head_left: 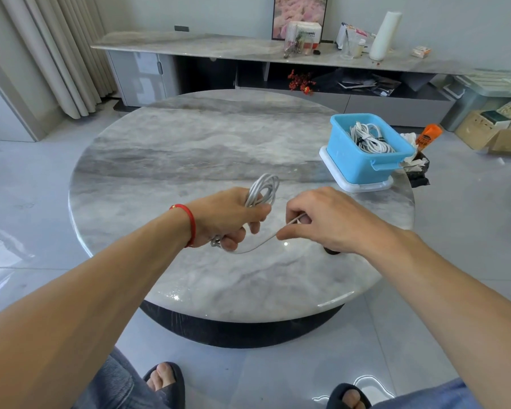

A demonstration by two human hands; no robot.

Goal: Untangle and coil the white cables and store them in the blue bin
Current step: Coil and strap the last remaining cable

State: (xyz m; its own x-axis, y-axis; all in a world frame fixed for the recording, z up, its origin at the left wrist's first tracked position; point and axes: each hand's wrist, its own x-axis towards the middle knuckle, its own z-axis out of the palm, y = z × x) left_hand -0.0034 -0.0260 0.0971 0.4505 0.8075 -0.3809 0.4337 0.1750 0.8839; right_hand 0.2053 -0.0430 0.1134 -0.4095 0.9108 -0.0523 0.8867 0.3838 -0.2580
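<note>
Head view showed the left hand (230, 219), a red string bracelet (189, 222) at its wrist, gripping a coiled white cable (263, 188) above the round marble table (189, 149). From that coil a loose strand (266, 240) ran to the right hand (316, 216), whose fingers pinched it just beside the left. Well apart, at the table's far right edge, the blue bin (351, 163) stood on a white lid (366, 187), holding bundled white cables (369, 140).
</note>
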